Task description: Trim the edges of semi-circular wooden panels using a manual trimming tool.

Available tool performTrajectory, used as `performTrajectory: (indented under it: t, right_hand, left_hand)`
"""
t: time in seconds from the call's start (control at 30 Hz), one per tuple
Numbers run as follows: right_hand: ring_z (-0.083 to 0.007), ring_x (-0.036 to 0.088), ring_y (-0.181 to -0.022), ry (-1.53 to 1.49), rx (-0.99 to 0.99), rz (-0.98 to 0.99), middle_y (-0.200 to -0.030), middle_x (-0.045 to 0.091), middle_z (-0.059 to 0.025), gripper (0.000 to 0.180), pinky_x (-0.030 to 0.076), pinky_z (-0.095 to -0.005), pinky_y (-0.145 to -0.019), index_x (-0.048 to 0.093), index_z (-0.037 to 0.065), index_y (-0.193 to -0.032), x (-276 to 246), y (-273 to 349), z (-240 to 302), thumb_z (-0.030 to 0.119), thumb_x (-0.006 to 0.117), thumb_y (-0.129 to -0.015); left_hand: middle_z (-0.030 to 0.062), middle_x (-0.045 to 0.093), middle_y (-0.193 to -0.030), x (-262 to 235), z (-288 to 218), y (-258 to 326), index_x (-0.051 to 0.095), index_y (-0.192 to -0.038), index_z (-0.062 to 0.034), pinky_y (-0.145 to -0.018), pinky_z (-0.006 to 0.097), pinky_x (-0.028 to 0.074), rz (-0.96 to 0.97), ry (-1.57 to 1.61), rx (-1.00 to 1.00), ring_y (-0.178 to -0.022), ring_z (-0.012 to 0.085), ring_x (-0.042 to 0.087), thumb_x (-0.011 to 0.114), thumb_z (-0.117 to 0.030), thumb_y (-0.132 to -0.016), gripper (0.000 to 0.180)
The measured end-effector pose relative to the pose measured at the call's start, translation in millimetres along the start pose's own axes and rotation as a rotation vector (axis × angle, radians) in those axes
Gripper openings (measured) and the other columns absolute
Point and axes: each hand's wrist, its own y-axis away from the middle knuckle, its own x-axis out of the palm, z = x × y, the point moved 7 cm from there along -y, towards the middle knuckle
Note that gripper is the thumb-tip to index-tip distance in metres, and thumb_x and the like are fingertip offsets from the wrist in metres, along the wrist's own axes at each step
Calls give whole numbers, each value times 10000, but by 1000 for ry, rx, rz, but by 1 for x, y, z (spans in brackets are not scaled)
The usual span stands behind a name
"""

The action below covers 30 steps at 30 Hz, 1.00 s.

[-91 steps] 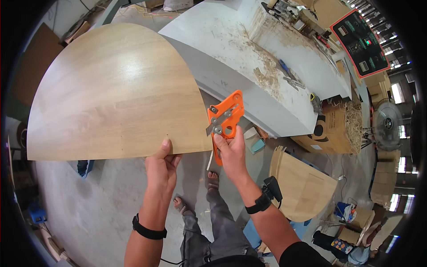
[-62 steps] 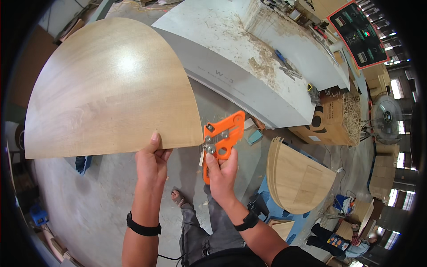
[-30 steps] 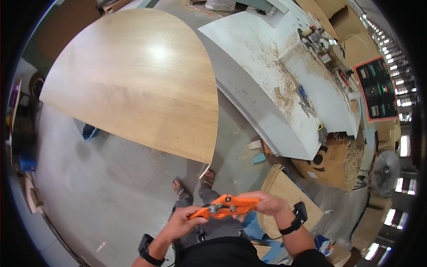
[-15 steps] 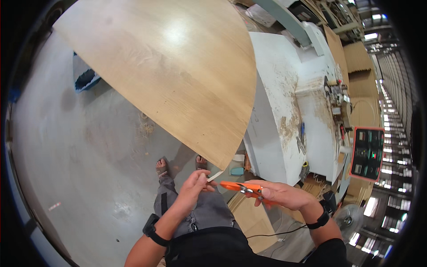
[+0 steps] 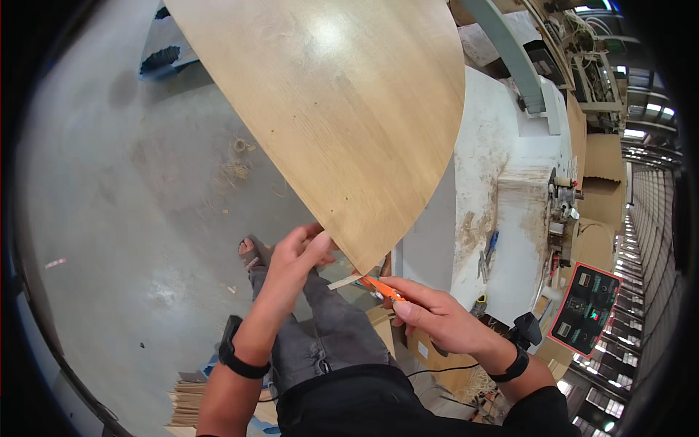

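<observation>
Panel (image 5: 349,124) is glossy wood w/ vis. grain.

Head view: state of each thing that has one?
Wood panel, broad face showing
Strip, projecting past panel corner
Orange tool, gripped, jaws unclear
Left hand, at panel edge, grip unclear
Right hand, closed on orange tool
Control box, green light lit
White surface, brown-stained

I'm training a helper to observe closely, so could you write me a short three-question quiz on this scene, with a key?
1. Which hand holds the orange tool?
2. True or false: the pale strip is at the corner of the wooden board nearest the person's body.
3. The control panel is edged in: a) blue; b) red; c) yellow.

Key: 1. The right hand. 2. True. 3. b.
</observation>
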Motion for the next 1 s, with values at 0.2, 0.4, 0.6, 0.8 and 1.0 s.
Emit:
performTrajectory:
  t: [0.2,0.4,0.6,0.8,1.0]
  right_hand:
    - [-88,497,-824,48,27,-81,-915,520,9,496,459,-251,-705,456,100,-1423,10,-4,3,392,460,-1022]
    - [-89,526,-800,53,127,-158,-947,539,-4,494,473,-242,-677,472,112,-1411,11,-6,4,413,459,-1021]
    - [-87,526,-788,106,157,-224,-978,555,-13,509,473,-241,-670,472,81,-1404,16,-5,12,414,464,-1019]
    - [-87,507,-795,167,126,-255,-972,582,-20,472,457,-246,-688,488,47,-1378,17,-5,18,339,517,-1008]
    - [-88,485,-800,154,104,-308,-988,614,-43,426,436,-241,-729,508,18,-1334,15,-4,13,268,553,-992]
  left_hand:
    - [90,675,-951,27,-5,-16,624,-1087,58,-744,285,510,112,37,-18,-824,141,636,678,-256,-908,365]
    - [102,676,-967,28,-1,-18,621,-1095,73,-754,290,508,166,51,-10,-837,138,629,676,-218,-903,353]
    - [95,680,-966,24,3,-23,627,-1100,72,-750,288,509,189,-21,-14,-822,135,620,671,-197,-898,339]
    - [79,684,-896,19,7,-28,660,-1040,66,-677,261,502,177,-172,5,-744,110,605,683,-202,-886,309]
    - [127,706,-783,17,3,-27,688,-937,71,-644,305,508,129,-274,36,-677,145,645,678,-237,-862,316]
